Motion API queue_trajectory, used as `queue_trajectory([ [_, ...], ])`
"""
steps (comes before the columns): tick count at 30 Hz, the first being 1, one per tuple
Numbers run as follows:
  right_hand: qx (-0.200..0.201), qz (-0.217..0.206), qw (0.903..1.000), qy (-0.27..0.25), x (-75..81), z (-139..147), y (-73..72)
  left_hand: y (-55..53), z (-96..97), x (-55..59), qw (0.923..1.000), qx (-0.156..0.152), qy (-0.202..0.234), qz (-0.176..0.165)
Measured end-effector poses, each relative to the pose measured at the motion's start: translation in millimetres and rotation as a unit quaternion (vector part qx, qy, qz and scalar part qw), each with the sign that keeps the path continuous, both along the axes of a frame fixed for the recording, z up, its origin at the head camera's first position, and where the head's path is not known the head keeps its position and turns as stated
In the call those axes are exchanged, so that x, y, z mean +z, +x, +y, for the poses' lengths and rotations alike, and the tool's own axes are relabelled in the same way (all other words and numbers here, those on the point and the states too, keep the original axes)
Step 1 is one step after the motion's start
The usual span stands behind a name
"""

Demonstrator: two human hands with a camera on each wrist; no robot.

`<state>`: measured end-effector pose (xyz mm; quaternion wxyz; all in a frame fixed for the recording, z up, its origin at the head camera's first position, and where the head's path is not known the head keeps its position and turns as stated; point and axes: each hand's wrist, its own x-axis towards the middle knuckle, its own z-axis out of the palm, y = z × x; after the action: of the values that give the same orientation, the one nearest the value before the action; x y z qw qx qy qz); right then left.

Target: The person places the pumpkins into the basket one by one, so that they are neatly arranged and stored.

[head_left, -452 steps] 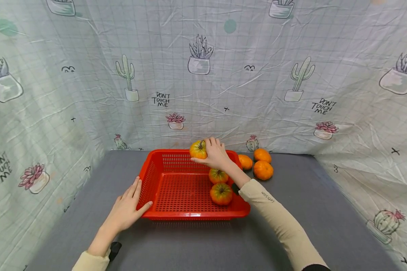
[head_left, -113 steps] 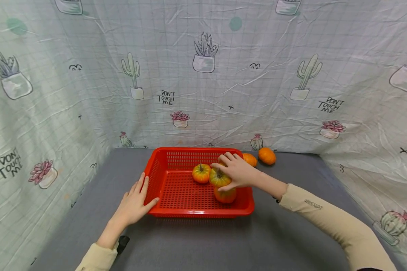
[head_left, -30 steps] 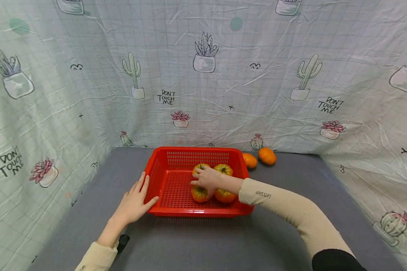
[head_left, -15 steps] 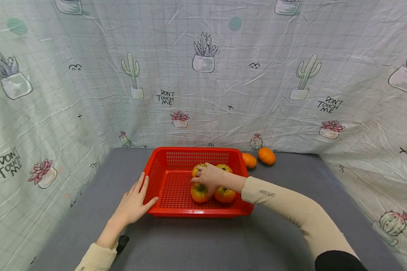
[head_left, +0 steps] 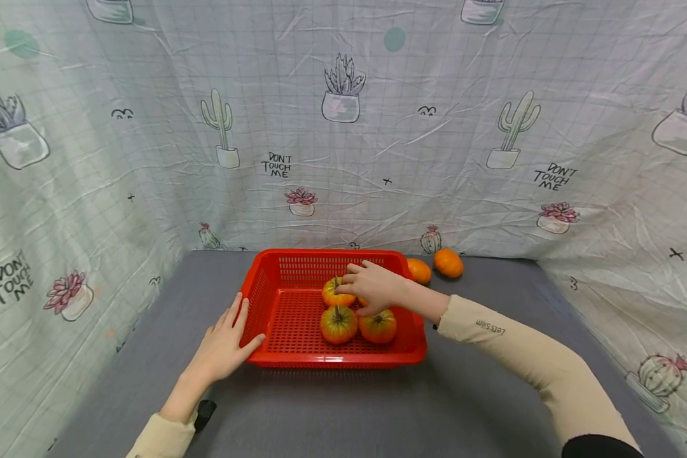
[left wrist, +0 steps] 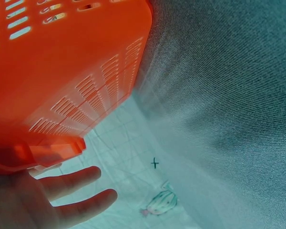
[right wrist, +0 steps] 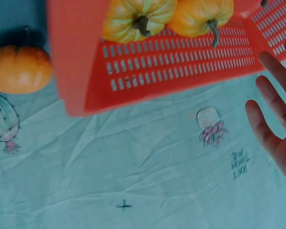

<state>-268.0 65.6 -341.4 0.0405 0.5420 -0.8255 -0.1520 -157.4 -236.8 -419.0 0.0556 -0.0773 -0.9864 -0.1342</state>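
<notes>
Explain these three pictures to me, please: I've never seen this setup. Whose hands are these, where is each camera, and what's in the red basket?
No machine here: a person works bare-handed, wearing one camera on the head and one on each wrist. The wide picture is the head view. In it the left hand rests flat against the red basket, fingers straight. The right hand hovers open inside the basket, over the small pumpkins; three show plainly and the hand may hide another. It holds nothing. Two orange pumpkins lie on the grey table behind the basket. The wrist views look up past each hand at the basket's wall and the cactus-print cloth.
</notes>
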Motion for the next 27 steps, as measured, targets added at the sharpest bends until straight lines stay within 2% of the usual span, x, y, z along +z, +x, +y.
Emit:
queue_trajectory([
  [9, 0.003, 0.014, 0.9942, -0.106, 5.8, 35, -0.4, 0.3, -0.5, 0.0, 1.0000, 0.000, 0.001, -0.001],
  [16, -0.047, 0.004, 0.9794, -0.196, 2.0, 64, -4.8, 0.8, 1.5, 2.9, 1.0000, -0.005, -0.001, 0.005],
  [19, -0.078, 0.007, 0.9684, -0.237, -3.5, 76, -7.4, 1.1, 0.9, 1.7, 1.0000, -0.007, -0.001, 0.006],
  [24, -0.130, 0.000, 0.9400, -0.315, -19.4, 99, -16.4, 0.3, 0.1, -0.9, 1.0000, -0.006, 0.001, 0.007],
  [27, -0.164, 0.007, 0.9281, -0.334, -30.5, 115, -23.7, -0.3, 0.2, -1.2, 0.9999, -0.007, 0.005, 0.010],
])
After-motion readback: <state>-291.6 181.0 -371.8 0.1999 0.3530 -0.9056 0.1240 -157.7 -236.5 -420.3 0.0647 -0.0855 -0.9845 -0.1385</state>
